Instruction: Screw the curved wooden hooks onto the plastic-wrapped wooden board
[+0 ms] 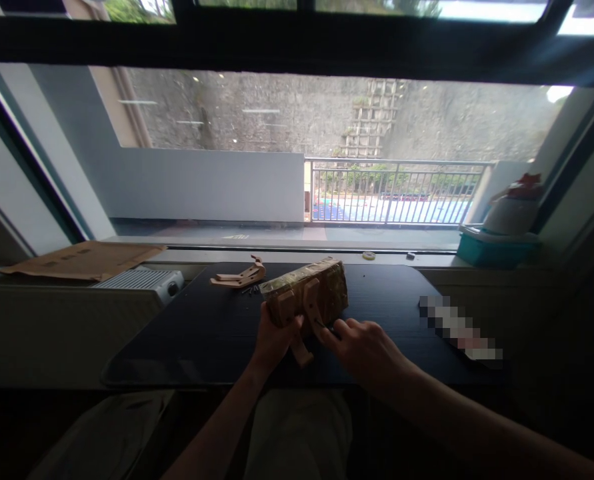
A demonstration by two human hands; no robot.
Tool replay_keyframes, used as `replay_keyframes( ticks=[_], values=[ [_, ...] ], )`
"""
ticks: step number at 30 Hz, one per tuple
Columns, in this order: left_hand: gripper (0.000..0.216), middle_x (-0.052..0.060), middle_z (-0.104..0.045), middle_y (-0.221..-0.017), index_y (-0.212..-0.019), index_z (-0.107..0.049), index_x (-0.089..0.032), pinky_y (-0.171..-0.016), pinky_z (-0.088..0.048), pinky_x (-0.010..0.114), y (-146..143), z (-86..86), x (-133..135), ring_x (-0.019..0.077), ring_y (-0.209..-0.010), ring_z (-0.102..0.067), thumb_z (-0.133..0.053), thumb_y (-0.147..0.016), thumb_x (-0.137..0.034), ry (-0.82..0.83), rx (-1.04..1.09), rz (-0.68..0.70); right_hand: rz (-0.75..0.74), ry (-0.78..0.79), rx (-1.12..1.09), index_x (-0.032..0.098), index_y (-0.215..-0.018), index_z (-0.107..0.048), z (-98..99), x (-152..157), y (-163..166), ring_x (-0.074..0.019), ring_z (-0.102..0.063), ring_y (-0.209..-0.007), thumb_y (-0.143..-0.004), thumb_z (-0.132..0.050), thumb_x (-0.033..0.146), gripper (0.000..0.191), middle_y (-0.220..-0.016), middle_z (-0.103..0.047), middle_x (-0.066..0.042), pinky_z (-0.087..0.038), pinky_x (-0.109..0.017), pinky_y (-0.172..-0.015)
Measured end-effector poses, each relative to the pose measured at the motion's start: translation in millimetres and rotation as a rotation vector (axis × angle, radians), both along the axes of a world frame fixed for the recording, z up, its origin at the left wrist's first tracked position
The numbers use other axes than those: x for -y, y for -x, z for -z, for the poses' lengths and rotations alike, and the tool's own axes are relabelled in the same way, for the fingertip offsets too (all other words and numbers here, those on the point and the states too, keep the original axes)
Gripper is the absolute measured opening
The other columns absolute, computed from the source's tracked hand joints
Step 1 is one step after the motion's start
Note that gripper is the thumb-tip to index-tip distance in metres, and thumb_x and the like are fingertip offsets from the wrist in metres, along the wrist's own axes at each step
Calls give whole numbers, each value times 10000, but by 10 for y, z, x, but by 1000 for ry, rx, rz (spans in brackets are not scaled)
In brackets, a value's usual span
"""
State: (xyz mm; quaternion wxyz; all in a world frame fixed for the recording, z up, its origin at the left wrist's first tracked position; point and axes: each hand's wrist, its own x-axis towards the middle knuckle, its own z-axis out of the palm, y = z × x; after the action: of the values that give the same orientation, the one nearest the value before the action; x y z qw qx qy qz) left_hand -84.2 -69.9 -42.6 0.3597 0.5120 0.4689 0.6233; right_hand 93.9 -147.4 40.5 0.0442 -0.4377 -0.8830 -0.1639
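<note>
A tan, camouflage-patterned pouch (321, 283) with a tan plastic clip piece on its front rests on the dark table (177, 333). My left hand (273, 337) grips the pouch's near left end, fingers wrapped under it. My right hand (361, 347) is pinched at the lower part of the clip piece (311, 313), fingers closed on it; a small dark item at the fingertips is too small to name. A second tan clip piece (239, 275) lies on the table behind and left, with a few small dark screws (251, 290) beside it.
A flat cardboard sheet (81, 260) and a grey-white radiator-like unit (141, 280) sit at the left. A blurred-out object (459, 329) lies on the table's right. A teal box with a white item on top (501, 233) stands on the sill. The window is ahead.
</note>
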Motion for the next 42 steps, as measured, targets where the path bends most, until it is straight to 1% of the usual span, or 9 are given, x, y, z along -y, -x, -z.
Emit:
replay_keyframes(
  ticks=[3,9,11,16,20,23,30,32,42],
  values=[
    [494,-37,-575,-777,-950,-482,-188,-592,-456,231,3,11,1,126,-677,-558,-754,-548,-282,15,-8,-4,-18,8,-22,181,-1021,-588,65,-47,-31,-164,-592,-700,-825,-457,63,263,-810,-632,-68,-390,-252,-576],
    [483,-44,-566,-767,-929,-472,-196,-595,-461,229,-18,-26,26,122,-676,-560,-751,-543,-271,6,7,22,294,209,-805,219,-1023,-623,394,-88,-10,-169,-639,-801,-858,-453,264,241,-904,-692,-37,-448,-253,-672],
    [492,-41,-571,-768,-935,-481,-193,-598,-461,233,-23,-48,34,125,-677,-560,-755,-533,-272,20,11,2,332,287,-887,214,-1037,-619,403,-72,9,-178,-642,-781,-848,-454,282,260,-885,-696,-36,-452,-260,-643],
    [495,-36,-578,-762,-937,-484,-186,-590,-458,239,-10,-38,19,130,-669,-559,-758,-536,-285,33,11,-24,220,186,-474,242,-1205,-510,149,0,7,-178,-627,-748,-784,-520,165,428,-928,-667,-30,-407,-254,-592],
    [484,-30,-579,-770,-939,-492,-186,-596,-466,245,8,11,-5,137,-685,-564,-759,-551,-297,22,-42,-48,-13,-13,-37,211,-1123,-550,-16,2,-35,-167,-576,-691,-828,-444,65,345,-841,-613,-51,-355,-256,-538],
    [471,-31,-577,-759,-922,-498,-184,-591,-468,240,9,-5,3,135,-682,-566,-763,-547,-288,35,-43,-57,-116,-62,-1,183,-1040,-584,44,-49,-88,-155,-554,-671,-847,-430,64,275,-788,-604,-51,-339,-252,-537],
    [464,-43,-546,-758,-930,-465,-185,-576,-466,224,-21,-85,51,120,-672,-546,-744,-566,-255,36,-3,3,204,105,-990,188,-965,-598,538,-76,-38,-138,-619,-727,-884,-467,288,184,-837,-678,-28,-424,-221,-629],
    [479,-35,-550,-792,-958,-458,-186,-598,-473,234,-21,-76,51,125,-701,-550,-739,-578,-263,41,-8,6,254,154,-1094,188,-963,-598,566,-61,-2,-153,-626,-718,-881,-460,324,210,-829,-685,-32,-431,-231,-605],
    [489,-39,-550,-799,-960,-443,-186,-617,-464,233,-4,-86,51,123,-713,-548,-740,-581,-270,50,-12,16,-132,-63,-57,180,-1126,-566,94,-54,-178,-136,-539,-677,-837,-459,60,330,-797,-599,-54,-360,-236,-557]
  ],
)
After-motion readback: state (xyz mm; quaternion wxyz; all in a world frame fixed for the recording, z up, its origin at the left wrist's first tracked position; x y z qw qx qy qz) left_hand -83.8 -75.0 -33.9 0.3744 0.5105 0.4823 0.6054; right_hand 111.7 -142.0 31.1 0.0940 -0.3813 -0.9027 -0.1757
